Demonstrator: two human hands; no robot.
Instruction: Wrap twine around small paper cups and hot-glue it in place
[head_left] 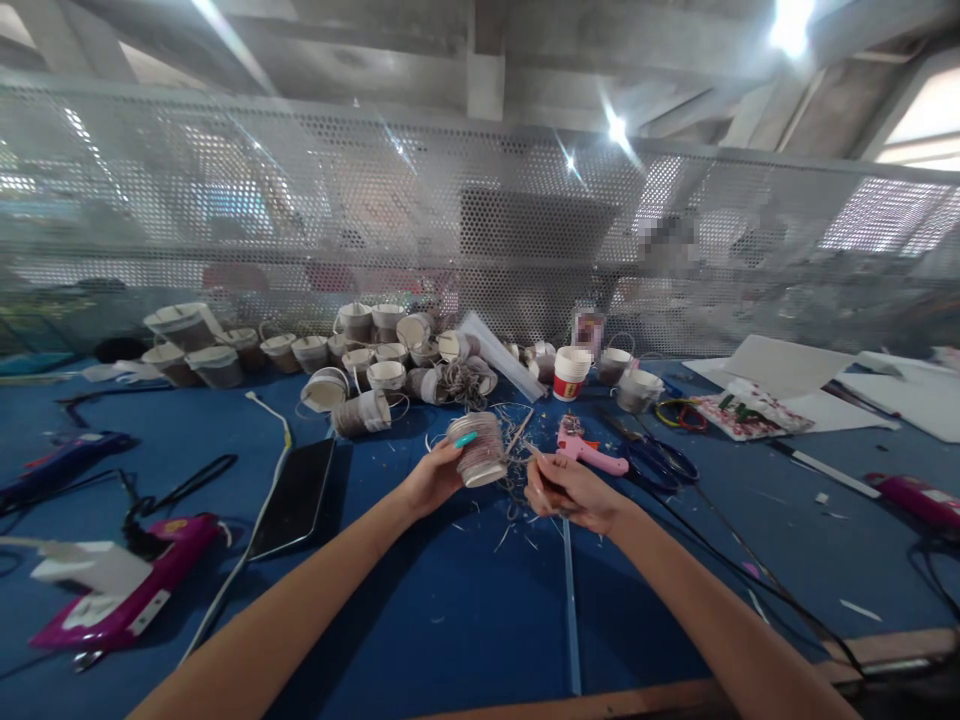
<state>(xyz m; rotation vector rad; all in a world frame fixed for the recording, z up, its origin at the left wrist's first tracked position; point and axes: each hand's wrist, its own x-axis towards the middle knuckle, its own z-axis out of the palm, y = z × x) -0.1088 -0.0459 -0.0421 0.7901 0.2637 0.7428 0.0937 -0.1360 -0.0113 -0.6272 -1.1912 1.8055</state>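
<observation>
One perforated screen (337,230) stretches across the back, and before it spreads one blue table (450,620). Into the middle come two hands, and here's the action: the left hand (435,480) grasps one cord-wrapped cup (481,457), tilted, just above the tabletop, held at the fingertips with the thumb across its side. The right hand (574,490) is there too, just beside the cup, thumb and fingers pinched together!

Behind them, a crowd of wrapped cups (386,375), well over a dozen, some upright, some toppled, too overlapped for an exact count. Over on the left, one purple power strip (184,550), then one black phone (294,498). To the right, one pair of scissors (664,462), one pink glue gun (600,458), and one stack of red-and-white paper cups (571,373). Smallest of all, one thin strand (517,459) runs from the held cup into that right-hand pinch.
</observation>
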